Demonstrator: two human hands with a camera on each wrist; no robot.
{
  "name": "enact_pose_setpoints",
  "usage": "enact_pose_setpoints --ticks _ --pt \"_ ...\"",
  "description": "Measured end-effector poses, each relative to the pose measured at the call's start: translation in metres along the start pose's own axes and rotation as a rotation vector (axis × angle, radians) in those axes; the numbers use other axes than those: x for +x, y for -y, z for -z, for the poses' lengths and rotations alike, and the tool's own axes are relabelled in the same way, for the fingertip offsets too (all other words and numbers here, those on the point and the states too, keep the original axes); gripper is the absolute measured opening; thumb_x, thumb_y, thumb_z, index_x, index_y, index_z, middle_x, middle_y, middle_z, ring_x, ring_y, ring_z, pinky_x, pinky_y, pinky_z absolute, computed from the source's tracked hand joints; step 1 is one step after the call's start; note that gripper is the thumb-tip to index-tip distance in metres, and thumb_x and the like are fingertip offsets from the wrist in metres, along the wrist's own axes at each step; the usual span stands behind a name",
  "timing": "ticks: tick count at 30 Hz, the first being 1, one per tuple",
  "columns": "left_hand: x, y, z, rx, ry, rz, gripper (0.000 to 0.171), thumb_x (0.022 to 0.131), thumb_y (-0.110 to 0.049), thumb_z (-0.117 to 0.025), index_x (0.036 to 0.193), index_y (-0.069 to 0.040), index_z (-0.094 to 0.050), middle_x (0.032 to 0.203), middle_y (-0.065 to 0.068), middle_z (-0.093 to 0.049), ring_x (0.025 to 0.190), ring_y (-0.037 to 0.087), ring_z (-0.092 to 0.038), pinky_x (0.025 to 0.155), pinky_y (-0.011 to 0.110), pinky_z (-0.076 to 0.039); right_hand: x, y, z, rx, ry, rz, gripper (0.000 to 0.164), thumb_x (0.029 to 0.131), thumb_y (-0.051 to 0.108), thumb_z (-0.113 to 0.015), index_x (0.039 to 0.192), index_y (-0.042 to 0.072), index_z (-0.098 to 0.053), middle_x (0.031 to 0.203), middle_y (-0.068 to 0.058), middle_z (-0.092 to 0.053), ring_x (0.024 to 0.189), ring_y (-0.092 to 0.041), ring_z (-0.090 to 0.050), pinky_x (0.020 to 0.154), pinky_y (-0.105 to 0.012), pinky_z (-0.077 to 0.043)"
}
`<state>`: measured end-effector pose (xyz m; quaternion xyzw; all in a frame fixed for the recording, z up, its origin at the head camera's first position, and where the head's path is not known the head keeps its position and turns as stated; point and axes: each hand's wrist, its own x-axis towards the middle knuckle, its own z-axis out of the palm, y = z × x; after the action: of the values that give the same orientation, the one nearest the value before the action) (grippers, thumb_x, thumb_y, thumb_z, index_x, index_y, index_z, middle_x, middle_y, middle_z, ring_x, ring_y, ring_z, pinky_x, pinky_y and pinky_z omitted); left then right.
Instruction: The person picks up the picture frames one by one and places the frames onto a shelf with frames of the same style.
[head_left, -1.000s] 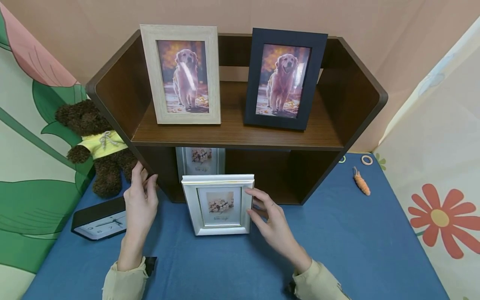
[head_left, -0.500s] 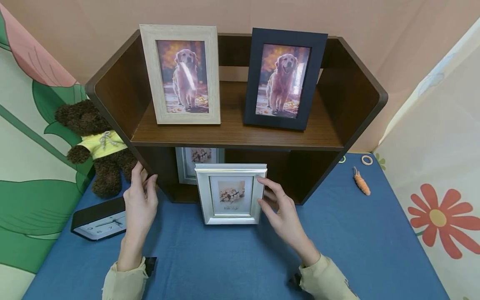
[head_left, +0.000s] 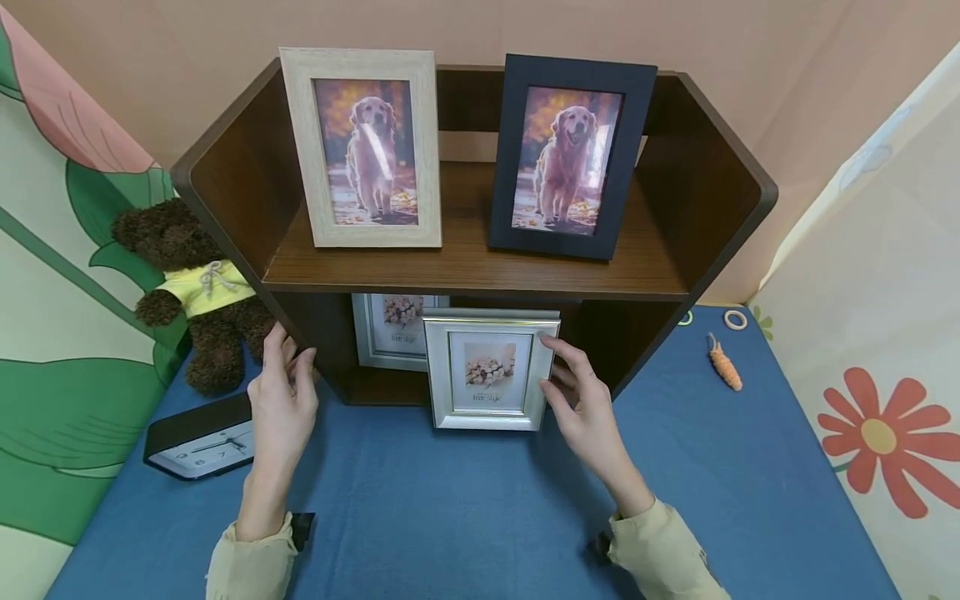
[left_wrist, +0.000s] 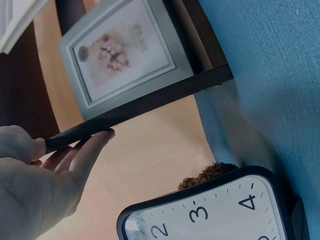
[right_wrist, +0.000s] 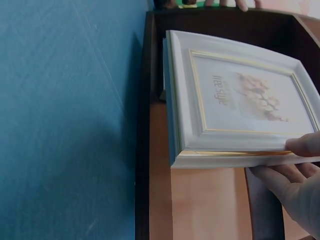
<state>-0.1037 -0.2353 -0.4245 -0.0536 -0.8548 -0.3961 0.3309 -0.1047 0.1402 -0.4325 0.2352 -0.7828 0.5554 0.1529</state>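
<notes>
My right hand (head_left: 588, 412) pinches the right edge of a white picture frame with gold trim (head_left: 489, 373), thumb on the front and fingers behind. The frame is held upright before the lower compartment of a dark brown shelf (head_left: 480, 273). My left hand (head_left: 283, 400) grips the shelf's left side panel (left_wrist: 150, 99), thumb on one face and fingers on the other. Inside the lower compartment, at the left, stands a grey-blue frame (head_left: 390, 354), partly hidden behind the white one. On the upper level stand a cream frame (head_left: 324, 150) and a dark blue frame (head_left: 630, 150), each showing a dog.
A black desk clock (head_left: 198, 437) lies by my left forearm on the blue cloth (head_left: 420, 525). Behind it a brown teddy bear (head_left: 213, 333) in a yellow top leans by the shelf. To the right lie a toy carrot (head_left: 724, 367) and a ring (head_left: 735, 320).
The right hand has moved the white frame rightward and toward the shelf, uncovering more of the grey-blue frame. The left hand stays at the side panel.
</notes>
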Motion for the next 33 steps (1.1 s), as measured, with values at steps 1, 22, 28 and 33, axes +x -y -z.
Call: enact_pose_setpoints --ticks 1,22,28,33 --pt "0.0 0.0 0.0 -0.001 0.001 0.0 0.051 0.109 0.007 -0.054 0.158 -0.001 -0.044 0.136 0.03 -0.066 0.092 0.047 -0.075 0.079 0.001 -0.04 0.001 -0.001 0.001 0.005 -0.005 -0.001 0.067 0.096 -0.023 -0.064 0.155 0.005 -0.047 0.16 -0.017 -0.048 0.129 -0.041 -0.064 0.096 -0.026 -0.056" --pt "0.0 -0.001 0.0 0.007 -0.004 -0.004 0.051 0.109 0.007 -0.054 0.158 -0.001 -0.044 0.136 0.03 -0.067 0.082 0.045 -0.075 0.076 0.001 -0.04 0.02 -0.021 0.018 -0.064 -0.116 -0.06 0.063 0.1 -0.021 -0.058 0.157 0.006 -0.047 0.161 -0.016 -0.048 0.138 -0.041 -0.057 0.105 -0.046 -0.051" --pt "0.0 -0.001 0.0 0.007 0.0 0.007 0.051 0.109 0.007 -0.054 0.158 0.0 -0.044 0.137 0.03 -0.066 0.086 0.047 -0.075 0.077 0.0 -0.04 0.025 -0.026 0.02 -0.088 -0.149 -0.088 0.063 0.101 -0.021 -0.056 0.157 0.007 -0.048 0.161 -0.015 -0.047 0.137 -0.041 -0.057 0.104 -0.051 -0.051" --pt "0.001 -0.002 0.001 0.008 0.001 0.012 0.05 0.109 0.007 -0.054 0.158 0.001 -0.044 0.136 0.031 -0.066 0.088 0.047 -0.075 0.077 0.0 -0.04 0.027 -0.028 0.02 -0.097 -0.167 -0.118 0.061 0.103 -0.019 -0.053 0.156 0.01 -0.049 0.164 -0.013 -0.043 0.138 -0.043 -0.055 0.104 -0.059 -0.05"
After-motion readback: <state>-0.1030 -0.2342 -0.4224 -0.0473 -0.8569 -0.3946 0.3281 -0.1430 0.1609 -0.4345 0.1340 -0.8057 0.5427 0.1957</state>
